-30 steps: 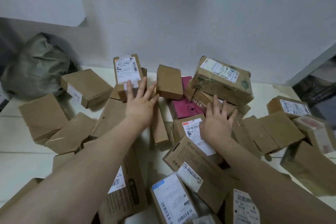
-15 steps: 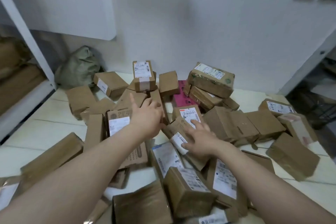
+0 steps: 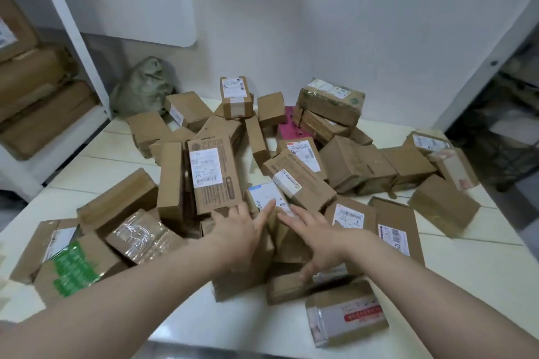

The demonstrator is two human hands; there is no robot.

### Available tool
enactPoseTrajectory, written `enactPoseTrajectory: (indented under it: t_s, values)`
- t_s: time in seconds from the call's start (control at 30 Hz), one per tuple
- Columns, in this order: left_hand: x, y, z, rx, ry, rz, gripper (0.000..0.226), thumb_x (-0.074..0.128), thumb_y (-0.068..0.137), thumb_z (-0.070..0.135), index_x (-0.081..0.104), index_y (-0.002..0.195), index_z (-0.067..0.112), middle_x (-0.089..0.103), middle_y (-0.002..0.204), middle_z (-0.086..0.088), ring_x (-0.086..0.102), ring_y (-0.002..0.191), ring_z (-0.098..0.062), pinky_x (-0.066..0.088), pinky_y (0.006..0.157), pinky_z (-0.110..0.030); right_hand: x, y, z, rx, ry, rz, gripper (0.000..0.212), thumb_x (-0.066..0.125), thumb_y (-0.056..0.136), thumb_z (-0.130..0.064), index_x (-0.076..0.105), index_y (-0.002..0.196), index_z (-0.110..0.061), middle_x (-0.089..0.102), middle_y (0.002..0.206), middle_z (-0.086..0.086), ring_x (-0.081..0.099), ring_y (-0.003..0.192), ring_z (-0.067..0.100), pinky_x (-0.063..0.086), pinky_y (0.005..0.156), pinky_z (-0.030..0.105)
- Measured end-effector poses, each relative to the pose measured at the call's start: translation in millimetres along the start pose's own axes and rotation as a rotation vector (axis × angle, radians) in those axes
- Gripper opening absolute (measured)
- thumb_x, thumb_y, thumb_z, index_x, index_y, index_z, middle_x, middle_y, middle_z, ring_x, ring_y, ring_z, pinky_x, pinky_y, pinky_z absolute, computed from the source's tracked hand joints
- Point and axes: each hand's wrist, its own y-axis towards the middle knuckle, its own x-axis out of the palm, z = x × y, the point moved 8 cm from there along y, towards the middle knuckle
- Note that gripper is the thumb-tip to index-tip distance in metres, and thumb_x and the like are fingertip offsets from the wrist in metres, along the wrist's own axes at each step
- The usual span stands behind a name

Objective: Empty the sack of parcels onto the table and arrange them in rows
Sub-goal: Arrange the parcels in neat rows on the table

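Several brown cardboard parcels lie in a loose heap on the white table [image 3: 455,271]. The crumpled green sack [image 3: 143,87] sits slumped at the far left corner against the wall. My left hand [image 3: 239,230] reaches over the near middle of the heap with fingers spread, fingertips by a tall labelled box [image 3: 214,175] and a blue-labelled parcel [image 3: 265,198]. My right hand [image 3: 316,239] hovers just to its right, fingers spread over lower parcels, holding nothing. A pink parcel [image 3: 288,125] shows at the back.
A grey parcel with a red label [image 3: 347,316] lies at the near edge. A green-printed parcel [image 3: 73,268] sits near left. Shelves with large cardboard boxes [image 3: 35,90] stand at left. A white wall runs behind the table; a dark doorway [image 3: 510,125] opens at right.
Both hands have drawn back from the far middle of the heap toward the near side. The view has pulled back and more of the table and nearer parcels show.
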Motion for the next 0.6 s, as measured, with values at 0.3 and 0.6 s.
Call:
enactPoseTrajectory:
  t_s: [0.3, 0.6]
  values:
    - [3.3, 21.1, -51.5, -0.105, -0.308, 0.305, 0.099, 0.056, 0.089, 0.049, -0.016, 0.153, 0.031, 0.006, 0.158, -0.016, 0.004, 0.147, -0.036, 0.002, 0.114, -0.066, -10.3, 17.7, -17.8, 0.31, 0.024, 0.417, 0.096, 0.06, 0.094, -0.022, -0.015, 0.154, -0.026, 0.012, 0.161, 0.004, 0.026, 0.139, 0.033, 0.039, 0.105, 0.044]
    - [57.7, -51.0, -162.7, -0.42, -0.426, 0.212, 0.13, 0.072, 0.066, 0.07, -0.021, 0.15, 0.035, -0.032, 0.156, -0.014, -0.028, 0.143, -0.04, -0.008, 0.104, -0.078, 4.5, 30.5, -145.6, 0.227, 0.059, 0.671, 0.092, 0.058, 0.086, -0.058, 0.006, 0.156, -0.026, -0.002, 0.162, 0.006, 0.01, 0.143, 0.04, 0.032, 0.111, 0.055]
